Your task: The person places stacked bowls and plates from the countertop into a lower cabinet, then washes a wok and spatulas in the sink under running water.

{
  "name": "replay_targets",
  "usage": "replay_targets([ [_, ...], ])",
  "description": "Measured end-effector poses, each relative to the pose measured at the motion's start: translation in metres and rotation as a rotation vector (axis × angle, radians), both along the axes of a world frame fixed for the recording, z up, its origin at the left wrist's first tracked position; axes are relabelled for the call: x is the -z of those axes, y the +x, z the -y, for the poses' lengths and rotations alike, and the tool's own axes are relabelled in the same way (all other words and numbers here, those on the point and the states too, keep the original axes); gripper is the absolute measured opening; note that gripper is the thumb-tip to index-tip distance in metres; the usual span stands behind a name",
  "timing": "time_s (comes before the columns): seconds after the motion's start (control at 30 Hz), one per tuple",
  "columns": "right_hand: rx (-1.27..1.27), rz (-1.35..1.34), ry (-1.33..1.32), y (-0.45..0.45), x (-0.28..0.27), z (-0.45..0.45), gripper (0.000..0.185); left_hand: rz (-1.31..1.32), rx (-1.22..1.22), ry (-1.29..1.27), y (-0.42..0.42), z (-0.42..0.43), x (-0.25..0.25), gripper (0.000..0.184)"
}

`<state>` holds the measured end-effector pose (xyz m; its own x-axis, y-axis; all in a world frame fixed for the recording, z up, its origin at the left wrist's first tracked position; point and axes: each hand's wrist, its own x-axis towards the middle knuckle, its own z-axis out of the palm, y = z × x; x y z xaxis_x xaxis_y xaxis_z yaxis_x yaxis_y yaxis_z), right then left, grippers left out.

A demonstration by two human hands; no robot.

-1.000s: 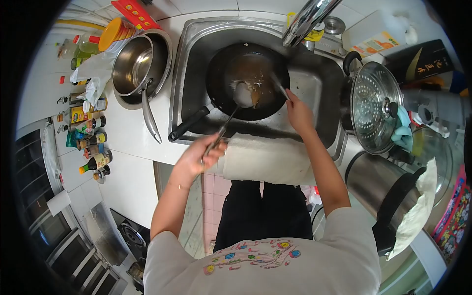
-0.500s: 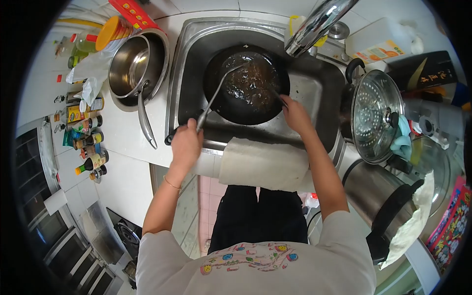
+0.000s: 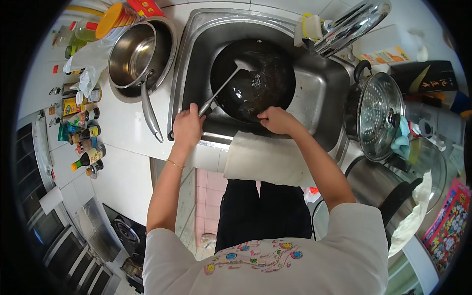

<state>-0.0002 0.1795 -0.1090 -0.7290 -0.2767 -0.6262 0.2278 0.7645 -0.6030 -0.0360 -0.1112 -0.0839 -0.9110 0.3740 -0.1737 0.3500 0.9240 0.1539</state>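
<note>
A dark wok [image 3: 280,93] with murky water in it sits in the steel sink [image 3: 314,93]. My left hand [image 3: 188,129] is closed round the handle of a metal ladle or spatula [image 3: 226,84], whose head lies in the wok; the wok's black handle is mostly hidden under this hand. At the wok's near rim my right hand [image 3: 276,120] is closed, fingers pressed together; what it holds is hidden. A beige cloth [image 3: 265,158] hangs over the sink's front edge below it.
Left of the sink stand a steel saucepan [image 3: 129,58] in a bowl and rows of seasoning bottles [image 3: 89,156]. The faucet [image 3: 351,27] is at the back right. A lidded pot [image 3: 378,115] and a steel bin-like vessel [image 3: 376,184] stand on the right.
My right hand has moved down and left to the wok's near rim. The metal utensil's head has shifted within the wok, and the water looks darker.
</note>
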Motion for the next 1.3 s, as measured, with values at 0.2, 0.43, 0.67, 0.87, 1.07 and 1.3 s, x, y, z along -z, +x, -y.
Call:
replay_targets([
  [0.2, -0.091, -0.029, 0.651, -0.016, -0.009, -0.04, 0.019, 0.025, -0.02, -0.004, -0.002, 0.001, -0.004, 0.028],
  [0.43, -0.154, -0.135, 0.647, -0.032, -0.018, -0.065, 0.018, 0.015, 0.011, -0.013, 0.009, 0.008, -0.019, 0.027],
  [0.67, 0.1, -0.098, -0.347, 0.018, -0.004, 0.024, 0.033, -0.123, 0.013, 0.038, 0.008, 0.01, -0.015, 0.024],
  [0.87, -0.194, -0.059, 0.271, 0.019, 0.001, -0.014, 0.025, -0.184, 0.0, 0.052, 0.006, 0.007, -0.006, 0.026],
  [1.07, -0.247, -0.035, 0.344, 0.01, -0.022, -0.036, 0.023, -0.216, 0.043, 0.075, -0.009, 0.008, 0.002, 0.027],
  [1.3, 0.008, -0.203, -0.221, 0.009, 0.009, 0.023, 0.025, -0.263, 0.055, 0.041, -0.007, 0.004, 0.005, 0.028],
])
